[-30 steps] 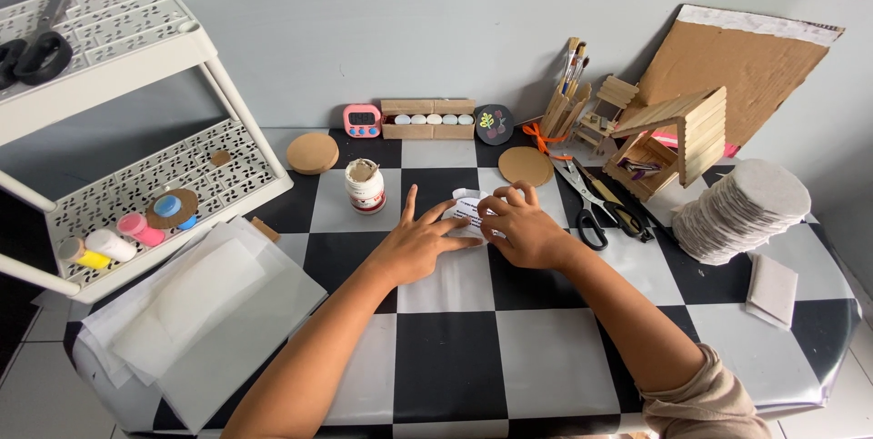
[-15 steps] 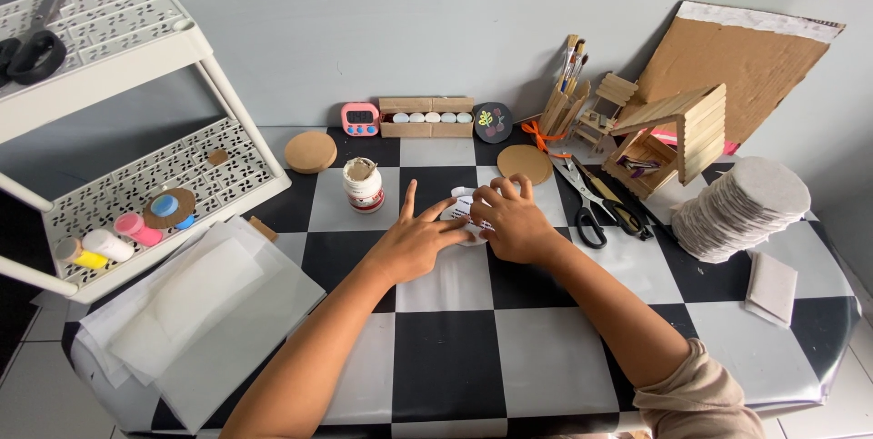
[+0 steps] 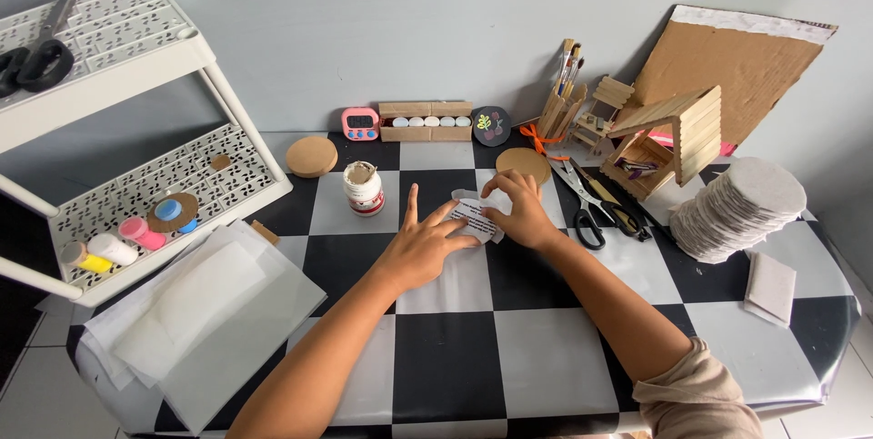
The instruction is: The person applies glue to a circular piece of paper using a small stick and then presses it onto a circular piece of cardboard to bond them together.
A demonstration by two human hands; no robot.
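A small white piece of paper with printing lies on the black-and-white checkered table. My left hand rests flat on the table with fingers spread, its fingertips pressing the paper's left side. My right hand is curled over the paper's right edge, gripping it. A small white glue jar stands just left of my hands. A round wooden disc lies just behind my right hand.
A white shelf rack with paint pots stands at left, scissors on top. Translucent sheets lie front left. Black scissors, a stick house, a stack of round pads, cardboard and brushes are at right.
Both hands have shifted slightly on the paper; more of the printed sheet shows between them now. Nothing else has moved.
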